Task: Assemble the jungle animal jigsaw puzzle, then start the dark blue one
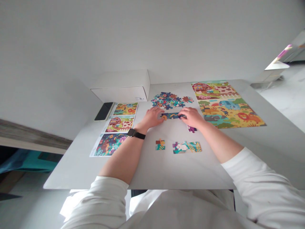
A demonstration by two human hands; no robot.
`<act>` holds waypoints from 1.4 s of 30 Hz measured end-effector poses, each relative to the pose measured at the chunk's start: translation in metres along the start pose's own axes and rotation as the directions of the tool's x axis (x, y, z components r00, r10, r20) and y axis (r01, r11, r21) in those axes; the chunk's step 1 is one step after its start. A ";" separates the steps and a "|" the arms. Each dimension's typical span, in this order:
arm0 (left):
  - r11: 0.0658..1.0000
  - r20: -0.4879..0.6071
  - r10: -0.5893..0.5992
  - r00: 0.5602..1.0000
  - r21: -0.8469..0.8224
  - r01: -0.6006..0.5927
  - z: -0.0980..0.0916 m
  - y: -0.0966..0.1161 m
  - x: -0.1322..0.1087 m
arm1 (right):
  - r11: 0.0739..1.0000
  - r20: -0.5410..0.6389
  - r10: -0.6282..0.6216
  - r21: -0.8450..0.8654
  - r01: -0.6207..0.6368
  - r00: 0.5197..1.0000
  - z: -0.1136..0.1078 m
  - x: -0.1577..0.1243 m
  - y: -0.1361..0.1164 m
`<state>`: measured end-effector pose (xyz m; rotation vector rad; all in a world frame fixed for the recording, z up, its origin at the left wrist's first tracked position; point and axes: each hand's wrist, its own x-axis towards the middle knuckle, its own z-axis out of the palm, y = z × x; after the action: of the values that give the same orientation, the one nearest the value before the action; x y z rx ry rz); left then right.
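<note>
At the partly covered blue puzzle strip [171,115], both hands' [152,117] [191,117] curled fingers [183,112], grip indiscernible.

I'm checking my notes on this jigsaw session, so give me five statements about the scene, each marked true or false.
1. The left hand is at the left end of the dark puzzle strip, the right hand at its right end. True.
2. The watch is on the right wrist. False: the watch is on the left wrist.
3. The large picture lies to the right of the loose pile. True.
4. The rabbit section lies inside the pile. False: the rabbit section lies apart from it, nearer the person.
5. The phone stands on edge. False: the phone lies flat on the table.
</note>
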<state>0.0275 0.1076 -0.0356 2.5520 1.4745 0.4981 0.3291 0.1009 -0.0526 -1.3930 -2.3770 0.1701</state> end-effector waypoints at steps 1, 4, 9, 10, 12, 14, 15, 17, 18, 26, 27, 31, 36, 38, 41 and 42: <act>0.999 -0.004 0.037 0.999 -0.022 -0.037 0.000 0.000 0.000 | 1.000 0.001 0.002 -0.004 -0.002 1.000 0.000 0.000 0.000; 0.989 -0.017 0.124 0.992 -0.074 -0.125 0.000 0.001 0.002 | 1.000 0.004 0.000 -0.012 0.000 1.000 -0.002 0.000 -0.001; 0.980 -0.019 0.171 0.985 -0.102 -0.172 0.006 -0.002 0.004 | 1.000 0.011 -0.004 -0.011 0.004 1.000 -0.003 0.000 -0.003; 0.979 -0.021 0.174 0.984 -0.103 -0.176 0.007 -0.003 0.004 | 1.000 0.011 -0.002 -0.009 0.002 1.000 -0.004 0.001 -0.004; 0.978 -0.029 0.175 0.984 -0.106 -0.177 0.007 -0.003 0.004 | 1.000 0.010 0.003 -0.007 -0.003 1.000 -0.004 0.001 -0.004; 0.978 -0.028 0.173 0.985 -0.110 -0.175 0.007 -0.002 0.003 | 1.000 0.011 0.006 -0.008 -0.006 1.000 -0.004 0.001 -0.004; 0.979 -0.026 0.169 0.985 -0.111 -0.171 0.007 -0.002 0.003 | 1.000 0.011 0.006 -0.009 -0.006 1.000 -0.004 0.001 -0.004; 0.981 -0.018 0.161 0.987 -0.104 -0.162 0.006 0.000 0.003 | 1.000 0.011 0.004 -0.010 -0.004 1.000 -0.004 0.001 -0.004; 0.983 -0.014 0.156 0.988 -0.097 -0.157 0.006 0.000 0.003 | 1.000 0.011 0.003 -0.010 -0.003 1.000 -0.004 0.001 -0.004; 0.991 -0.003 0.121 0.993 -0.055 -0.121 0.002 0.004 0.002 | 1.000 0.023 0.010 -0.015 -0.010 1.000 -0.003 0.001 -0.002; 0.991 -0.003 0.121 0.993 -0.054 -0.121 0.002 0.004 0.002 | 1.000 0.024 0.011 -0.016 -0.011 1.000 -0.003 0.001 -0.003; 0.993 0.008 0.115 0.993 -0.020 -0.115 -0.001 0.003 0.001 | 1.000 0.031 0.012 -0.021 -0.011 0.999 -0.004 0.001 -0.004; 0.995 0.062 0.052 0.997 0.084 -0.058 -0.014 -0.008 -0.002 | 1.000 0.019 -0.001 -0.017 0.002 1.000 -0.003 0.000 -0.002; 0.993 0.106 0.045 0.993 0.103 -0.056 -0.019 -0.011 -0.003 | 1.000 0.015 -0.005 -0.015 0.005 1.000 -0.002 0.000 -0.001; 0.992 0.148 0.039 0.988 0.111 -0.055 -0.023 -0.014 -0.003 | 1.000 0.018 -0.006 -0.014 0.006 1.000 -0.001 0.001 0.000; 0.992 0.153 0.038 0.988 0.110 -0.055 -0.023 -0.015 -0.003 | 1.000 0.018 -0.003 -0.015 0.004 1.000 -0.001 0.000 0.000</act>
<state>0.0056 0.1113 -0.0188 2.6497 1.4330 0.2267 0.3293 0.1013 -0.0519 -1.3999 -2.4005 0.1649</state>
